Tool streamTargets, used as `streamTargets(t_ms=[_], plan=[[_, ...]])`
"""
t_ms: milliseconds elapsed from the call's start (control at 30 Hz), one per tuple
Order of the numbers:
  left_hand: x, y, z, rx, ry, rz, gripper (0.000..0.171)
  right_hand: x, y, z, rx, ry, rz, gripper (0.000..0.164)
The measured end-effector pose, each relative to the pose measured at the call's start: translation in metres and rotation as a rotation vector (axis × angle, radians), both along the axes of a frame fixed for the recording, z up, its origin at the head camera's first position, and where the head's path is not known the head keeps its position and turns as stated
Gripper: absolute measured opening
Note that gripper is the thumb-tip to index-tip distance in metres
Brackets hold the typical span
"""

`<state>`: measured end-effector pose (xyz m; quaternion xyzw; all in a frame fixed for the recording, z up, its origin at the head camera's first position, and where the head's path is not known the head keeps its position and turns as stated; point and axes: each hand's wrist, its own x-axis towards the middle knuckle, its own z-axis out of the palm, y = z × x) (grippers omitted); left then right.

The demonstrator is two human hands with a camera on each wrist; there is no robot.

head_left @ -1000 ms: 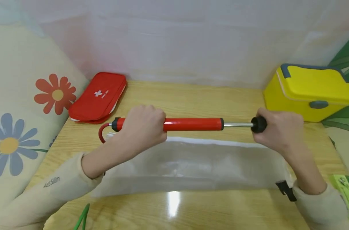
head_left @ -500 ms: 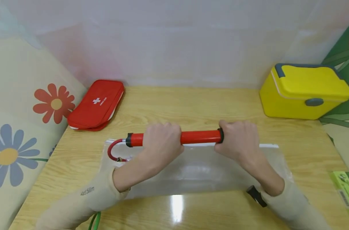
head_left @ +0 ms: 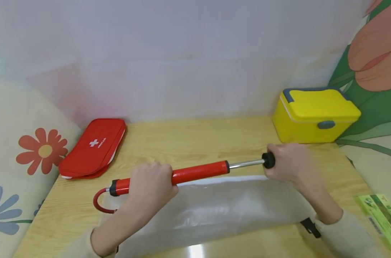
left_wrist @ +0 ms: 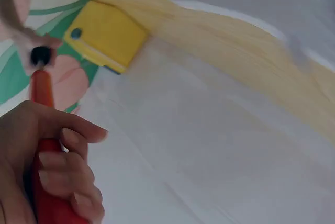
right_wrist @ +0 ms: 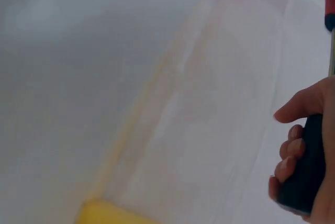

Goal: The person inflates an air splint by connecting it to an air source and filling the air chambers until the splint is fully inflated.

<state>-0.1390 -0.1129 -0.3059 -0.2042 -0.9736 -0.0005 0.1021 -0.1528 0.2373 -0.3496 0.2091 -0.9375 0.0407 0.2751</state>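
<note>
A red hand pump (head_left: 201, 172) is held up above the table, slightly tilted, its right end higher. My left hand (head_left: 151, 184) grips the red barrel, the fingers curled round it in the left wrist view too. My right hand (head_left: 289, 163) holds the black handle (right_wrist: 306, 169) at the end of the metal rod (head_left: 246, 164), which stands partly drawn out. From the barrel's left end a red hose (head_left: 98, 202) curves down behind my left forearm; its far end is hidden. Below the pump lies a greyish translucent plastic bag (head_left: 221, 208), flat on the table.
A red first aid pouch (head_left: 92, 148) lies at the back left of the wooden table (head_left: 182, 138). At the back right stands a yellow box (head_left: 314, 116) with a grey handle. A green packet (head_left: 380, 218) lies at the right, and a black strap or clip (head_left: 310, 227) sits by my right sleeve.
The right hand pushed the handle in against the barrel half a second ago, then drew it out again to the right. The left hand kept its grip; the head view has tilted up.
</note>
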Motion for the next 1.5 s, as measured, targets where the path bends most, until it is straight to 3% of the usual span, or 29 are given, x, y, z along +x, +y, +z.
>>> streamTargets(t_ms=[100, 233, 433, 600, 833, 1033, 1167, 1300, 1500], plan=[[0.008, 0.004, -0.005, -0.014, 0.048, 0.006, 0.03, 0.008, -0.015, -0.012, 0.01, -0.075, 0.025, 0.023], [0.015, 0.01, -0.008, -0.009, 0.059, 0.009, 0.029, 0.014, -0.03, -0.014, -0.007, -0.082, 0.034, 0.024], [0.012, 0.02, -0.003, 0.056, 0.067, -0.02, 0.028, 0.013, -0.039, 0.013, -0.002, -0.053, 0.033, 0.019], [0.011, 0.025, 0.0, 0.088, 0.006, 0.004, 0.02, 0.017, -0.052, 0.037, 0.058, -0.097, 0.02, 0.017], [0.015, 0.03, 0.003, 0.111, -0.016, 0.063, 0.017, 0.016, -0.078, 0.041, 0.099, -0.052, 0.008, 0.015], [0.015, 0.035, 0.012, 0.094, -0.025, 0.106, 0.022, 0.012, -0.091, 0.043, 0.066, -0.039, 0.034, 0.013], [0.013, 0.034, 0.018, 0.096, -0.019, 0.112, 0.019, 0.008, -0.086, 0.046, 0.019, -0.07, 0.074, 0.015], [0.01, 0.024, 0.02, 0.111, -0.028, 0.103, 0.016, 0.001, -0.063, 0.045, -0.037, -0.09, 0.116, 0.02], [0.006, -0.008, 0.019, 0.114, -0.061, 0.098, 0.016, 0.004, -0.002, 0.042, -0.065, -0.044, 0.049, 0.022]])
